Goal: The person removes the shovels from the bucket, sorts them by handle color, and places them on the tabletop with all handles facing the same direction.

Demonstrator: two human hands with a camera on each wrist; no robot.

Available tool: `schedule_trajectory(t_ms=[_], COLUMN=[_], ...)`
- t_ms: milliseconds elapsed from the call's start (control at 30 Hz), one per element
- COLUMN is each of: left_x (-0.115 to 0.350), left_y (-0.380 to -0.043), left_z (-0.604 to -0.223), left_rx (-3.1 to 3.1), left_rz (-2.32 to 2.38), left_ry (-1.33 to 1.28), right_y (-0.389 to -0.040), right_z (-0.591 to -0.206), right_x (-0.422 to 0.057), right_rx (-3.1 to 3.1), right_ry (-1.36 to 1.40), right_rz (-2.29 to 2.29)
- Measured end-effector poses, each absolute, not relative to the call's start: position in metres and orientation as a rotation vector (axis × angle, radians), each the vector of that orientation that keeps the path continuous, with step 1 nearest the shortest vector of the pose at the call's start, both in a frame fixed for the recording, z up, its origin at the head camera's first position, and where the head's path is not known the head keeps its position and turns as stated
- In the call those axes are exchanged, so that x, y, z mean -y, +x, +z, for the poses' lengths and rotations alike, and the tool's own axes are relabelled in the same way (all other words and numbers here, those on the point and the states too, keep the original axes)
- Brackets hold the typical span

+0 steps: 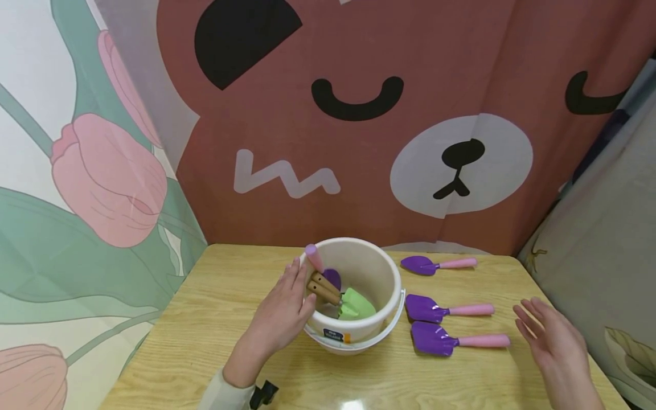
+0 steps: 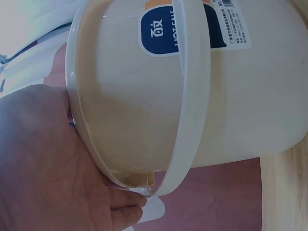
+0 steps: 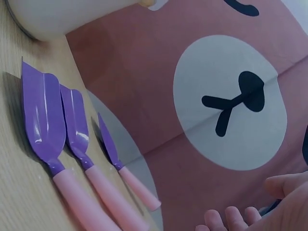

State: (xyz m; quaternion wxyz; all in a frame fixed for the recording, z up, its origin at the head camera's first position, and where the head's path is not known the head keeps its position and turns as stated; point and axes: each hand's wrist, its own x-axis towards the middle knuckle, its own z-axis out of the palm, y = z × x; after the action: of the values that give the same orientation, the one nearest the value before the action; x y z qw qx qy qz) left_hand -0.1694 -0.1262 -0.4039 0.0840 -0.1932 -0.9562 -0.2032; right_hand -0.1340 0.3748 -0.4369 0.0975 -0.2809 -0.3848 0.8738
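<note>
One side first: saw the left hand (image 1: 279, 313) laid on the bucket's (image 1: 371, 270) left rim, bare, fingers mostly straight, touching but not wrapped round anything. Then saw the right hand (image 1: 561, 341) off to the right, bare too, fingers loose and a bit bent, holding nothing, near the end of a pink handle (image 1: 484, 340) but not touching it.

Saw the white bucket upright on the wooden table (image 1: 220, 296), with its loop handle (image 2: 197, 86) hanging down in front. Looked stiff, smooth and likely light, so best held by the rim or the loop. Spotted inside a green tool head (image 1: 359, 306), two brown handles (image 1: 327, 283), a purple blade (image 1: 333, 278) and a pink grip (image 1: 314, 258) leaning on the rim.

Found three purple shovels lying right of the bucket, pink ends pointing right: a front shovel (image 1: 433, 339) and a middle shovel (image 1: 425, 308) side by side, and a pointy back shovel (image 1: 420, 264) farther off. Looked hard and light, with shiny blades, maybe slippery, so easiest to grab by the pink ends. Saw a bear curtain (image 1: 359, 142) behind and a tulip cloth (image 1: 107, 188) on the left.
</note>
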Motion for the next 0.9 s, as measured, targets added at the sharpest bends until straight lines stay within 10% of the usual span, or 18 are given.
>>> schedule_trajectory(t_ms=[900], left_x=[0.126], left_y=[-0.169], left_z=[-0.404], left_rx=[2.837], left_rz=[-0.617], left_ry=[-0.575], right_y=[-0.14], right_z=[-0.39], right_x=[-0.33], right_rx=[1.358], right_ry=[-0.359], right_rz=[2.493])
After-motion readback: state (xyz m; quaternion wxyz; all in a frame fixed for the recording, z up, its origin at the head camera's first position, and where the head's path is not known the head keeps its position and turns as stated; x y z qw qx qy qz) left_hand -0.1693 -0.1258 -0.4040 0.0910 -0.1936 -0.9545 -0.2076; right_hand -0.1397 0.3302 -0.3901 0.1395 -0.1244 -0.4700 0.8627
